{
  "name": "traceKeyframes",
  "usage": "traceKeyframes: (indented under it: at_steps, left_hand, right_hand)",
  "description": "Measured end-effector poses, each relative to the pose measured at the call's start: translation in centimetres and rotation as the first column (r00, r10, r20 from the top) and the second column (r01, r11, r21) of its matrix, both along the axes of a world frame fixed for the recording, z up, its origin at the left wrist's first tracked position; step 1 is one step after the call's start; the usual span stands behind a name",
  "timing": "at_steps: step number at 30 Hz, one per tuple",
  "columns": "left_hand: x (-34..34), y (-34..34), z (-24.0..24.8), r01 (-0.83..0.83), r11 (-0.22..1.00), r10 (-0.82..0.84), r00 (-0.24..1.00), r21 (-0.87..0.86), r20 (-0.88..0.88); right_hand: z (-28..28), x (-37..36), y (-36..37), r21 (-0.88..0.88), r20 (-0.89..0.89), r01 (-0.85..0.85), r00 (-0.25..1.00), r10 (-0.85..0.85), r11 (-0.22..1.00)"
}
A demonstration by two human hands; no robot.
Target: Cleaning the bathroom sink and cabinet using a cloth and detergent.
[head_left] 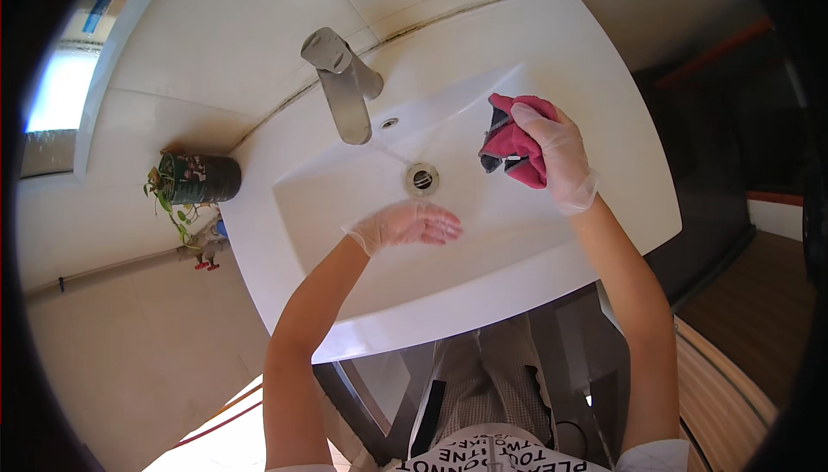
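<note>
My right hand (556,149), in a thin clear glove, is closed around a crumpled cloth (520,149), pink-red with dark grey parts. It holds the cloth above the right side of the white sink (604,187). My left hand (412,224), gloved the same way, is low over the basin just on the near side of the drain (422,181). Its fingers are stretched out and nothing shows in them. A metal faucet (347,97) stands at the back, its spout toward the basin. A faint streak lies between spout and drain; whether water is flowing I cannot tell.
Left of the sink hangs a dark plant pot (203,179) with trailing leaves. Below it are a pipe (112,272) and a red-handled valve (205,262). A tiled wall (233,32) borders the sink's back edge. A dark panel (699,162) stands to the right.
</note>
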State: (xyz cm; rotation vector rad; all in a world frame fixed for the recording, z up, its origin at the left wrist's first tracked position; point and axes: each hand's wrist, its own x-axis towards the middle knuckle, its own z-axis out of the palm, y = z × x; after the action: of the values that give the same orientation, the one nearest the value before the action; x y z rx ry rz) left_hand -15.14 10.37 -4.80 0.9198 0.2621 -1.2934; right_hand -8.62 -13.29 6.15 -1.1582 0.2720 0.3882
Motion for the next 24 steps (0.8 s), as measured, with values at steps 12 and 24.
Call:
traceKeyframes:
  at_steps: [12,24]
  left_hand:
    - [-0.7,-1.1,-0.8,-0.604,0.763,0.401,0.721,0.229,0.565]
    - [2.7,-2.2,3.6,-0.834,0.532,0.844,0.51,-0.148,0.164]
  right_hand:
    - [-0.1,-0.2,0.1,-0.023,-0.041,-0.029,0.999,0.028,0.999]
    - [-5.4,0.1,9.6,0.284,-0.193,-0.156,0.957,0.216,0.946]
